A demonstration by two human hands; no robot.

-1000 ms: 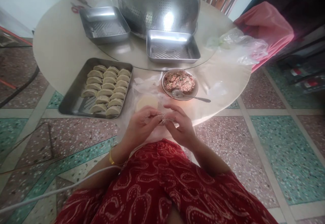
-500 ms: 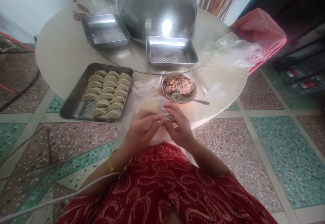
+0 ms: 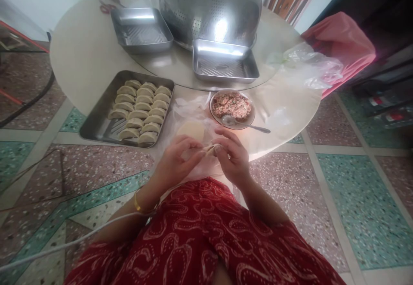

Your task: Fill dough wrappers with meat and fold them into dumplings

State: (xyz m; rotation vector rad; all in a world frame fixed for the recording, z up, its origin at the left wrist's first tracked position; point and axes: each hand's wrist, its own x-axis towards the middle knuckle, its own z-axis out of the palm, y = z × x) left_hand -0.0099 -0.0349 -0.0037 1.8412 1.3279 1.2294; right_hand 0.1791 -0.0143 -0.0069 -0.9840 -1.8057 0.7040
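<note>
Both hands, left hand (image 3: pixel 176 164) and right hand (image 3: pixel 232 158), pinch a dumpling (image 3: pixel 211 148) by its seam at the bench's near edge; soft, tears easily, so fingers grip lightly along the rim.

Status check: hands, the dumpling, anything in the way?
Left hand and right hand both pinching one dumpling between them. Held above the table edge. Nothing in the way.

1. The small pale dough dumpling (image 3: pixel 211 149) is mostly covered by the fingertips pinching it; its fold cannot be made out.
2. The big perforated steel dome cover (image 3: pixel 209 9) at the round table's far edge is cut off by the top edge.
3. The red-handled scissors (image 3: pixel 108 7) there are too small to tell clearly.
</note>
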